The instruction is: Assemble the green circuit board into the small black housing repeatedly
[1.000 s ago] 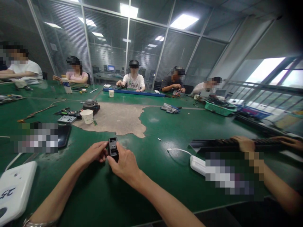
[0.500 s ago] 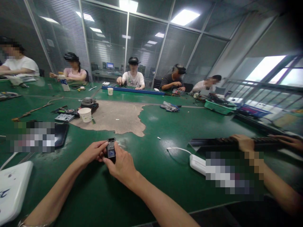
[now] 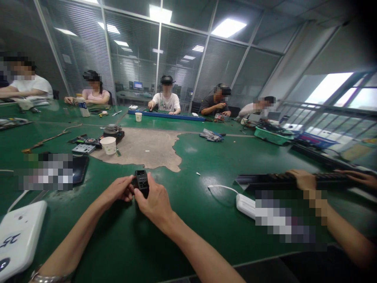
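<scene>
Both my hands meet over the green table (image 3: pixel 182 220) just in front of me. A small black boxy device (image 3: pixel 141 180) with square openings on its face is held between them. My left hand (image 3: pixel 118 189) pinches it from the left side, fingers curled against it. My right hand (image 3: pixel 154 202) wraps it from the right and below, thumb up against its near face. The lower part of the device is hidden behind my right fingers.
A white charger with cable (image 3: pixel 244 203) lies to the right, a co-worker's hands (image 3: pixel 304 179) on a long dark keyboard beyond it. A white flat box (image 3: pixel 17 236) lies at the left edge. A paper cup (image 3: pixel 108 144), small parts and several seated people are farther back.
The device has been turned in my hands: half a second ago a lighter face showed, now its dark face with square openings points up. My hands have stayed in the same spot.
</scene>
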